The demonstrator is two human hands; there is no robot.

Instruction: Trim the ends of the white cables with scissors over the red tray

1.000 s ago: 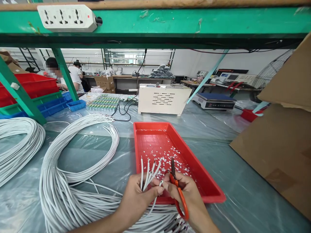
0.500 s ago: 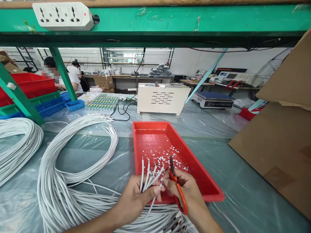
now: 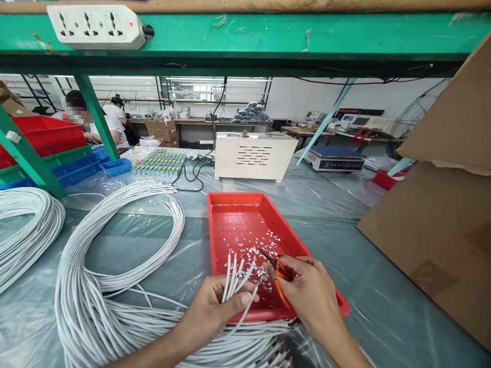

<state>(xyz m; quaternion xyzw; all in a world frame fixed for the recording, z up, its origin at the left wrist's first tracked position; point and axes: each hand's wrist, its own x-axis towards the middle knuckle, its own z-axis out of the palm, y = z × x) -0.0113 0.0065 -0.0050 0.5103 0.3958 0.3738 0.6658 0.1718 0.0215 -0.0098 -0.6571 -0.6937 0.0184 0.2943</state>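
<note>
My left hand (image 3: 213,312) is closed around a small bunch of white wire ends (image 3: 235,273) that fan upward over the near edge of the red tray (image 3: 230,204). My right hand (image 3: 310,296) grips orange-handled scissors (image 3: 279,273), their blades tipped left toward the wire tips. Small white offcuts (image 3: 253,245) are scattered in the tray. The wires belong to a large white coil (image 3: 115,286) lying on the plastic-covered bench to the left.
A second white coil (image 3: 26,230) lies far left. A cream metal box (image 3: 253,156), a scale (image 3: 333,158) and trays of parts (image 3: 159,163) stand behind. A big cardboard box (image 3: 441,214) fills the right. Coloured bins (image 3: 57,153) sit left; people work far back.
My right hand has moved right and turned the scissors from upright to pointing left at the wire tips. The left hand keeps the bunch in place.
</note>
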